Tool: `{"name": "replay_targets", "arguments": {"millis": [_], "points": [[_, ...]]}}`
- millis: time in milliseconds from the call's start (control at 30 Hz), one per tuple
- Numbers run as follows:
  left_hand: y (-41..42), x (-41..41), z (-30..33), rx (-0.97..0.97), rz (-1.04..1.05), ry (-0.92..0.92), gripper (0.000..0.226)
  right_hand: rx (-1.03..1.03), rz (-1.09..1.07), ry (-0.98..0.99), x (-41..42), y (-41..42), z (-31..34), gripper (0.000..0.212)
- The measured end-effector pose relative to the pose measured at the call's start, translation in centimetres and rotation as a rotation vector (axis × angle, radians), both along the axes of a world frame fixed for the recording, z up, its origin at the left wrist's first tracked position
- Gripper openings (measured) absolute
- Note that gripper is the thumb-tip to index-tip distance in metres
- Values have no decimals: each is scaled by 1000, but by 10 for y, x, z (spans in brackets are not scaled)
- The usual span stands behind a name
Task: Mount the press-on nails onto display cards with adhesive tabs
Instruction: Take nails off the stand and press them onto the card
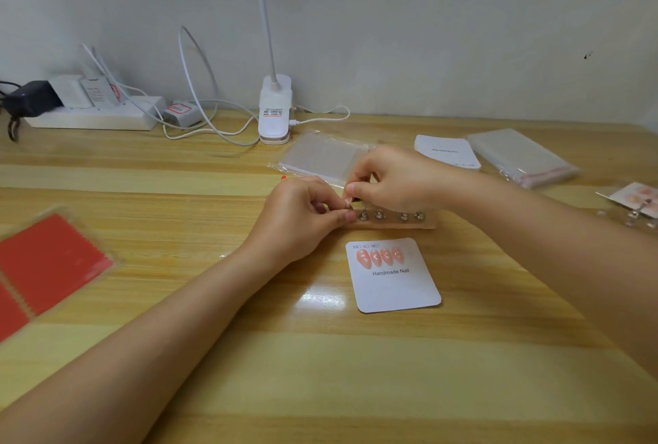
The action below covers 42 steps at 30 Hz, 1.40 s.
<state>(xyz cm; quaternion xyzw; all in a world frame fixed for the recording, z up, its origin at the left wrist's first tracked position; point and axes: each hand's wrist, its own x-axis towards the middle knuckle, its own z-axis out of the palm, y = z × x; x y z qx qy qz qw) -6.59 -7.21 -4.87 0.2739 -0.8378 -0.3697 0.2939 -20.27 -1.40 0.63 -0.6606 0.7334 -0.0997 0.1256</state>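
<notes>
Both your left hand and right hand pinch one tiny nail above the wooden desk, lamp by the wall.

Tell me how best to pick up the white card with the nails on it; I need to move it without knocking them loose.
Pinch the card by its bare near edge, coming in from the person's side. The four nails sit in a row along the far edge, above the printed words, so the near half is blank. It lies flat on the table, so a corner probably needs lifting first.
</notes>
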Motion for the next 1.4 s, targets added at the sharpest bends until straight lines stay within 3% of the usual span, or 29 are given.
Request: {"name": "replay_targets", "arguments": {"millis": [167, 333, 500, 667, 800, 900, 1000, 1133, 1233, 1400], "points": [[1, 0, -1, -19, 19, 4, 17, 22, -84, -159, 0, -1, 3, 32], [1, 0, -1, -3, 23, 9, 20, -58, -129, -145, -2, 1, -3, 22], [4, 0, 1, 10, 26, -7, 12, -287, -249, -188, -8, 5, -7, 21], [4, 2, 4, 15, 25, -47, 9, -488, -183, -250, -10, 28, -7, 17], [6, 4, 11, 10, 3, -114, 14, -583, -224, -268, -12, 57, -16, 21], [7, 6, 18, 12, -7, -175, 33, -556, -248, -335, -12, 76, -24, 25], [10, 9, 24, -164, 29, -155, 54, -539, -287, -460, -12, 89, -29, 25], [21, 7, 35, -518, -80, -13, 33, -503, -277, -516, -15, 98, -37, 18], [34, 4, 28, -616, -229, -143, 24, -528, -219, -464, -17, 101, -43, 19], [45, 5, 10, -610, -257, -266, 26, -552, -232, -379, -17, 104, -57, 9]]}}
